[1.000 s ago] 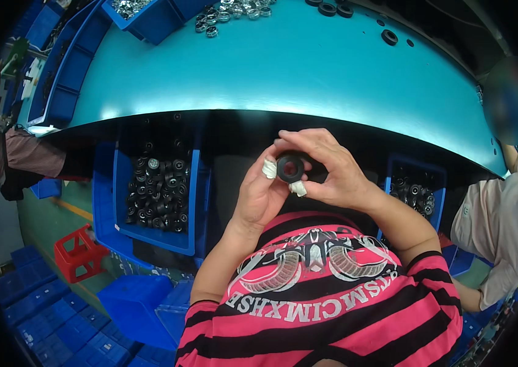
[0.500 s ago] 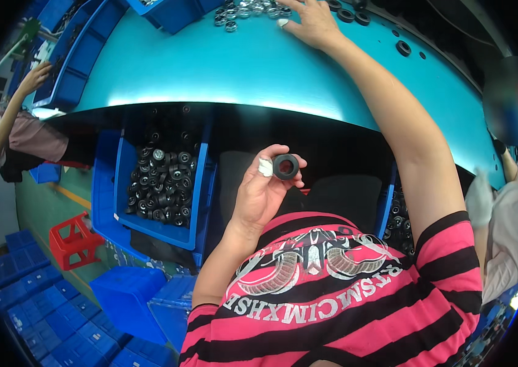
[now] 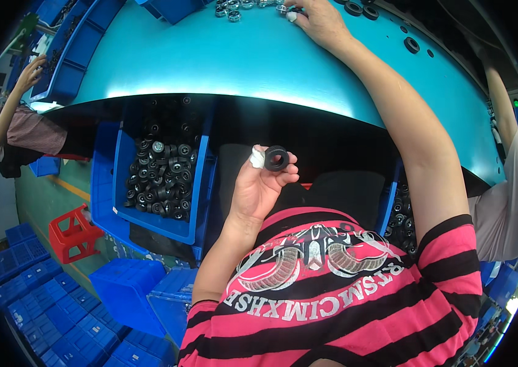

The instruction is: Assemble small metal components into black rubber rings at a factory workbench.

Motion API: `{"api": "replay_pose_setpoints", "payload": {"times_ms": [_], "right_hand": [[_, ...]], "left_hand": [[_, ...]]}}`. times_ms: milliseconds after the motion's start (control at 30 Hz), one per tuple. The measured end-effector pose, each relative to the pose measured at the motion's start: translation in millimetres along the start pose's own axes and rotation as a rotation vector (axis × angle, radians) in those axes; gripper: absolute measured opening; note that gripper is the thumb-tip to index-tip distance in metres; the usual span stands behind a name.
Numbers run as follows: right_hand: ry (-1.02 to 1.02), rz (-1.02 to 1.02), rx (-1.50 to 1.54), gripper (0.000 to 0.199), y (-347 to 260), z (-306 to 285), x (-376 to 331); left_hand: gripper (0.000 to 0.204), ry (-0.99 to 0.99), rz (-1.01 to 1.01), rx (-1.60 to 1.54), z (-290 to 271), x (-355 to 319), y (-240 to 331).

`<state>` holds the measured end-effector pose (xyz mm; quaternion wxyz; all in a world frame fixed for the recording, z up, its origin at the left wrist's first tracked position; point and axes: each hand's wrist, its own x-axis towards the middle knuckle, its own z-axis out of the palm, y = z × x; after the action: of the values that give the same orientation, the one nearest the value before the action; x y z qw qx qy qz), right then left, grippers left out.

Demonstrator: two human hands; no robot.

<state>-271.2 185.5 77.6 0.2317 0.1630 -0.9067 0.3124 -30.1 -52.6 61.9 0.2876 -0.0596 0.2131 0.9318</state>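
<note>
Near side of counter (image 3: 210, 67): left hand (image 3: 257, 188) curled round black ring (image 3: 270, 158), hole unfilled; silver-centred wheels (image 3: 160, 177) already heaped. Over counter: right hand (image 3: 323, 23) half-bent at silver parts (image 3: 234, 16), grip cannot tell.

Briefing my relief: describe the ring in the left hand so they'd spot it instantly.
Below the turquoise table, find the left hand. Its grip holds a thick black ring, open-centred, unlike the silver-centred wheels in the blue bin.
</note>
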Motion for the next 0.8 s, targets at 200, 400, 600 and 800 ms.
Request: {"api": "replay_pose_setpoints", "payload": {"times_ms": [200, 400, 600, 800], "right_hand": [[-0.126, 0.153, 0.024, 0.03, -20.9, -36.9, -30.9], [-0.258, 0.362, 0.487, 0.03, -94.7, -122.5, -100.5], [-0.23, 0.63, 1.272, 0.037, -139.1, -99.8, -198.8], [-0.242, 0.736, 1.195, 0.036, -143.3, -90.2, -218.6]], "left_hand": [[0.046, 0.084, -0.059, -0.063, 3.7, -1.7, -4.5], [0.044, 0.073, -0.057, -0.032, 4.3, -2.4, -6.6], [0.029, 0.063, -0.059, -0.002, 5.6, 2.8, -15.1], [0.017, 0.046, -0.035, 0.082, 5.8, 0.9, -21.6]]}}
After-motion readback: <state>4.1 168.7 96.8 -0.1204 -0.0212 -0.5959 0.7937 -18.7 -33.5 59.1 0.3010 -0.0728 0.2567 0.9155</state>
